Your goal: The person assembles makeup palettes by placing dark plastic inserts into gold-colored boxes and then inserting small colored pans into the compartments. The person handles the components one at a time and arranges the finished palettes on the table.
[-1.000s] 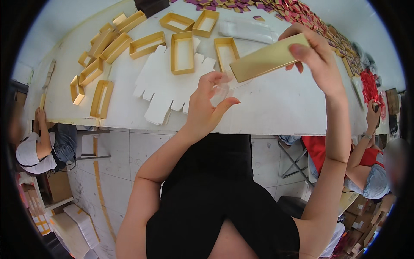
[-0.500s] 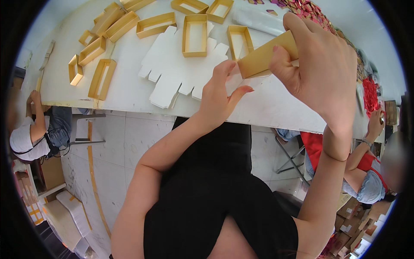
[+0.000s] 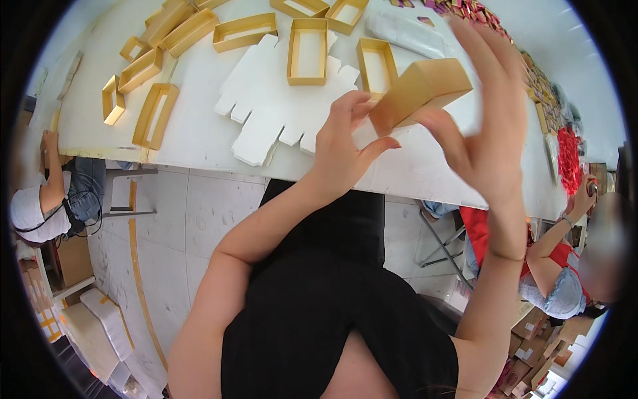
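Above the table's near edge is a gold cardboard box frame (image 3: 420,93), tilted up to the right. At its lower left end is my left hand (image 3: 342,149), fingers curled against that end and thumb just below it. My right hand (image 3: 492,126) stands at the box's other end with its long fingers stretched up and apart, slightly blurred. Its thumb lies at the box's lower edge. Behind the held box lies another gold box frame (image 3: 364,73), and a third gold frame (image 3: 293,53) rests on a stack of white die-cut card blanks (image 3: 266,106).
Several more gold frames (image 3: 189,32) lie at the table's far left. A clear plastic bag (image 3: 405,33) and a heap of small red pieces (image 3: 465,14) are at the back. Red shredded filler (image 3: 568,159) lies at right. Co-workers sit at left (image 3: 43,209) and right (image 3: 551,279).
My right hand has loosened from the box, its fingers straightening from a grip. The box has turned and shows more of its upper right end. My left hand has moved slightly right.
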`<action>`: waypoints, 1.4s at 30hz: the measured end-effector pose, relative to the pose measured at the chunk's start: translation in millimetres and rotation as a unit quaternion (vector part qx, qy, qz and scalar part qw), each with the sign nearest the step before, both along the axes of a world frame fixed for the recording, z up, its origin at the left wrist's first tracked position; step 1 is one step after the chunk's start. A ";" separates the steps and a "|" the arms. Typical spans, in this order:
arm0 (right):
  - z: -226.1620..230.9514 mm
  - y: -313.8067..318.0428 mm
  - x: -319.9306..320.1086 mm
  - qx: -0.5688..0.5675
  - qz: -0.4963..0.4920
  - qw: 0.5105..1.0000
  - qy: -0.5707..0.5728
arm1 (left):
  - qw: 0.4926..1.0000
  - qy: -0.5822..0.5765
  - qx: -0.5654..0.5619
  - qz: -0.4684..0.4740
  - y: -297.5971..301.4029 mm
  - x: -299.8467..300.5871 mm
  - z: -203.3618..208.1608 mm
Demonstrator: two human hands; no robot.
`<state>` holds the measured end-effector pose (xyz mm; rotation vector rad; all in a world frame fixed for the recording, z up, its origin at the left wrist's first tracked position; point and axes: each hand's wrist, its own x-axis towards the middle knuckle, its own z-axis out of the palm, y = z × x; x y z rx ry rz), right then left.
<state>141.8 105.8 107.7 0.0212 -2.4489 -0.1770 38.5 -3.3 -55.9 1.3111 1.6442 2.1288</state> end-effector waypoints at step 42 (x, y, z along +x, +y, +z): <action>-58.4 -1.2 16.9 -0.236 0.062 0.969 -0.028 | 0.981 0.112 0.054 -0.152 -4.4 -30.5 17.7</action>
